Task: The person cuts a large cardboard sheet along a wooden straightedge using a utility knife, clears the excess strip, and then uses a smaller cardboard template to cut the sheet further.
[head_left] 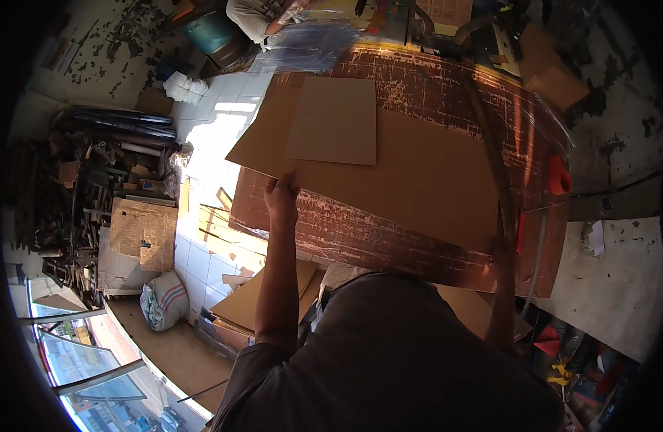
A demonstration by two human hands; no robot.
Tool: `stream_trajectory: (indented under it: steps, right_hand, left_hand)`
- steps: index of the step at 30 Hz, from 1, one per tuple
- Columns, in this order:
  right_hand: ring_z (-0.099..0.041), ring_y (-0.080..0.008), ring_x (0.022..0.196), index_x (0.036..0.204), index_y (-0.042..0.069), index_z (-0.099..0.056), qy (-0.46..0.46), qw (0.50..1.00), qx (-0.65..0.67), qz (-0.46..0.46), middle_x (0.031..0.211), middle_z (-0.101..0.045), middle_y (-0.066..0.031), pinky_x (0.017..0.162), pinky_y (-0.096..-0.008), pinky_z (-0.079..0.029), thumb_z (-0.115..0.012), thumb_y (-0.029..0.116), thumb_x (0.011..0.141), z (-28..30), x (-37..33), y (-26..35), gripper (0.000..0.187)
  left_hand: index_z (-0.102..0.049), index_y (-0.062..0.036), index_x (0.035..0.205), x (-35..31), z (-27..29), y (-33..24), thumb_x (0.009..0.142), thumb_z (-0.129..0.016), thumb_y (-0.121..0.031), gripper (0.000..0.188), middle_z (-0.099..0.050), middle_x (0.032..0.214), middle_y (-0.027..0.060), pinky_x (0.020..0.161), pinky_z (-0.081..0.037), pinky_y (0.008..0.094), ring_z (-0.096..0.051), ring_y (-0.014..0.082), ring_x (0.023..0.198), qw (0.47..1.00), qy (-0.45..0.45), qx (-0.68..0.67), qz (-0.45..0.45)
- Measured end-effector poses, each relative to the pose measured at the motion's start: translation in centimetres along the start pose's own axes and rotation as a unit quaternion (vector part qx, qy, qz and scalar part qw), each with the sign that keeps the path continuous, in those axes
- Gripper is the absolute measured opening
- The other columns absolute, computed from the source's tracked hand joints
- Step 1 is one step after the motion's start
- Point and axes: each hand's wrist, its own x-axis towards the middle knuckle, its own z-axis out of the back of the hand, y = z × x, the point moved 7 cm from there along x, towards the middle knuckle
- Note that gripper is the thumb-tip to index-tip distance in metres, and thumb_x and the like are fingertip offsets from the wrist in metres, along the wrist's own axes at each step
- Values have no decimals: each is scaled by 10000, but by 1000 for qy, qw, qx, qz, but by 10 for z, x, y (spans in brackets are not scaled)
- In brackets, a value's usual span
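Left head-worn fisheye view (edges bowed), looking down, near above the table (320, 225)

A scuffed worktable (418, 83) and piled scraps (75, 194) suggest a workshop.

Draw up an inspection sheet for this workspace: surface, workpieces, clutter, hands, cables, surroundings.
Surface: red-brown table, its top worn and scratched.
Workpieces: large brown cardboard sheet over the table; smaller, paler cardboard sheet on top of it.
Clutter: scrap pile at left.
Hands: left hand, grip closed on the large sheet's near edge; right hand at its near right corner, grip too dark to tell.
Cables: dark cord-like line at far right, kind unclear.
Surroundings: another person beside plastic sheeting; striped sack and tiled floor at left.
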Motion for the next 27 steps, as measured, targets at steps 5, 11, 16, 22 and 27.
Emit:
stream_trajectory:
  steps: [5, 11, 16, 22, 27]
  right_hand:
    - [-529, -55, 483, 1109, 89, -613, 53, 988, 140, -46, 719, -575, 19, 398, -198, -420, -568, 184, 983, 4, 10, -24, 164]
    - [-517, -59, 469, 1087, 69, -593, 85, 944, 304, -97, 703, -588, 5, 396, -205, -413, -566, 223, 964, -31, -40, 60, 199]
    - [-527, -80, 477, 939, 73, -630, 150, 921, 356, -53, 667, -595, -3, 406, -234, -400, -572, 244, 941, -39, -39, 53, 181]
    - [-539, -96, 450, 996, 42, -636, 164, 967, 186, -62, 661, -602, -18, 404, -230, -432, -537, 199, 975, -41, -11, -6, 187]
    - [-550, -83, 471, 931, 48, -656, 188, 981, -31, -28, 648, -594, -19, 431, -249, -433, -570, 169, 965, -44, -12, 12, 153]
  left_hand:
    - [-674, -68, 996, -23, -28, -44, 893, -662, -22, 114, -617, 810, -30, 580, -409, 217, -497, 38, 651, 998, -19, -57, -24]
    - [-678, -76, 1004, -27, -21, -69, 906, -652, -40, 108, -627, 829, -29, 621, -442, 215, -527, 48, 679, 996, -9, -51, -73]
    - [-670, -65, 1041, -51, -20, -94, 927, -639, -83, 120, -633, 869, -5, 720, -505, 261, -613, 110, 802, 995, -65, -17, -70]
    - [-461, -134, 1355, -45, -16, -50, 940, -612, -59, 448, -593, 1203, 113, 820, -582, 406, -634, 263, 1039, 995, 7, -99, -24]
    - [-333, -123, 1469, -48, -6, 5, 935, -561, 35, 602, -575, 1245, 138, 877, -611, 416, -632, 287, 1103, 990, 20, -138, -4]
